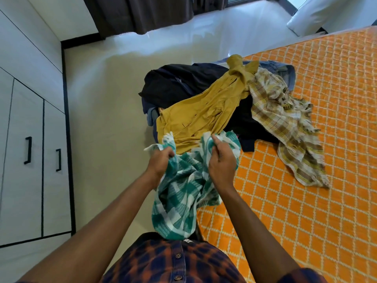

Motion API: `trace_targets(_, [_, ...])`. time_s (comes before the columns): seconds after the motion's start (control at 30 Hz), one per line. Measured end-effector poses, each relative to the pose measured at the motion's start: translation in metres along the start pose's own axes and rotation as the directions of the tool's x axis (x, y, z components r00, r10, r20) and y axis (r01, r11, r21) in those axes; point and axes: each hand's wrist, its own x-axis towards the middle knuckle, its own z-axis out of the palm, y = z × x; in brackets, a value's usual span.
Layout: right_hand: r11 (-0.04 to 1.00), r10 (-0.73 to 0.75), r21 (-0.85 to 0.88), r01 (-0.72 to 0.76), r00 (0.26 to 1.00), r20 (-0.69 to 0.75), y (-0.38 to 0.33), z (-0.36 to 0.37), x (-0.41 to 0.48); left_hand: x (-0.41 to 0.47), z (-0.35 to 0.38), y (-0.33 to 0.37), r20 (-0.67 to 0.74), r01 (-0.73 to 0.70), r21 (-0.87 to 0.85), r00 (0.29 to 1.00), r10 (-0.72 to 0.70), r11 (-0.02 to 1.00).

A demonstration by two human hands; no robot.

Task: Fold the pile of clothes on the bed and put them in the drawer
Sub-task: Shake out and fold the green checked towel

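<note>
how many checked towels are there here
2. The green towel hangs from both hands, left hand and right hand; the brown towel lies on the bed, right of the pile. Others may be hidden under the pile.

Thin woven green-checked cloth (179,193), fringed; quilted matt orange bedspread (306,180) (at three o'clock); glossy floor (114,99) at eleven.
</note>
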Motion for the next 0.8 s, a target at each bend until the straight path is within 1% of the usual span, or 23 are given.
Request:
trace_targets(0.03, [0.998, -0.059, -0.015, 0.059, 0.998, 0.012, -0.008, 0.002, 0.000, -0.002, 0.006, -0.004, 0.013, -0.026, 0.038, 1.000, 0.026, 0.999])
trace_targets(0.07, [0.996, -0.087, -0.013, 0.087, 0.996, 0.039, -0.015, 0.008, -0.001, -0.003, 0.010, -0.008, 0.023, -0.046, 0.064, 0.999, 0.045, 0.997])
trace_targets(0.13, [0.992, -0.129, 0.010, 0.128, 0.987, 0.101, -0.026, 0.022, -0.008, -0.009, 0.020, -0.012, 0.068, -0.077, 0.044, 0.995, 0.074, 0.996])
trace_targets(0.17, [0.992, -0.122, 0.047, 0.117, 0.985, 0.121, -0.031, 0.027, -0.013, -0.012, 0.024, -0.014, 0.096, -0.079, 0.023, 0.992, 0.077, 0.997])
trace_targets(0.2, [0.993, -0.080, 0.091, 0.069, 0.989, 0.124, -0.033, 0.033, -0.017, -0.014, 0.025, -0.014, 0.106, -0.074, 0.013, 0.992, 0.072, 0.997])
trace_targets(0.27, [0.971, 0.097, 0.206, -0.122, 0.987, 0.127, -0.032, 0.039, -0.022, -0.014, 0.025, -0.017, 0.104, -0.063, -0.002, 0.993, 0.063, 0.998])
trace_targets(0.33, [0.889, 0.254, 0.342, -0.304, 0.949, 0.185, -0.027, 0.044, -0.024, -0.014, 0.022, -0.020, 0.121, -0.061, 0.033, 0.991, 0.057, 0.998])
trace_targets(0.37, [0.847, 0.292, 0.393, -0.358, 0.931, 0.220, -0.025, 0.045, -0.024, -0.015, 0.021, -0.021, 0.131, -0.063, 0.048, 0.990, 0.057, 0.997])
trace_targets(0.43, [0.801, 0.307, 0.452, -0.392, 0.918, 0.251, -0.022, 0.044, -0.025, -0.018, 0.020, -0.020, 0.151, -0.053, 0.052, 0.988, 0.045, 0.997])
trace_targets(0.5, [0.808, 0.273, 0.464, -0.362, 0.929, 0.250, -0.022, 0.040, -0.026, -0.022, 0.021, -0.018, 0.158, -0.029, -0.003, 0.987, 0.030, 1.000])
trace_targets(0.57, [0.845, 0.219, 0.437, -0.308, 0.945, 0.242, -0.022, 0.036, -0.027, -0.020, 0.021, -0.020, 0.178, 0.016, -0.054, 0.984, -0.006, 0.998])
trace_targets(0.63, [0.886, 0.140, 0.401, -0.233, 0.959, 0.248, -0.022, 0.032, -0.029, -0.020, 0.022, -0.021, 0.226, 0.038, -0.097, 0.974, -0.015, 0.995])
trace_targets(0.7, [0.936, 0.031, 0.327, -0.128, 0.957, 0.288, -0.020, 0.031, -0.032, -0.020, 0.024, -0.019, 0.245, 0.050, -0.072, 0.969, -0.031, 0.996])
trace_targets(0.73, [0.960, -0.030, 0.274, -0.060, 0.950, 0.312, -0.018, 0.030, -0.033, -0.023, 0.025, -0.016, 0.224, 0.052, -0.044, 0.974, -0.041, 0.998])
trace_targets(0.8, [0.975, -0.115, 0.217, 0.038, 0.927, 0.358, -0.017, 0.027, -0.033, -0.023, 0.029, -0.017, 0.128, 0.070, -0.051, 0.990, -0.063, 0.996])
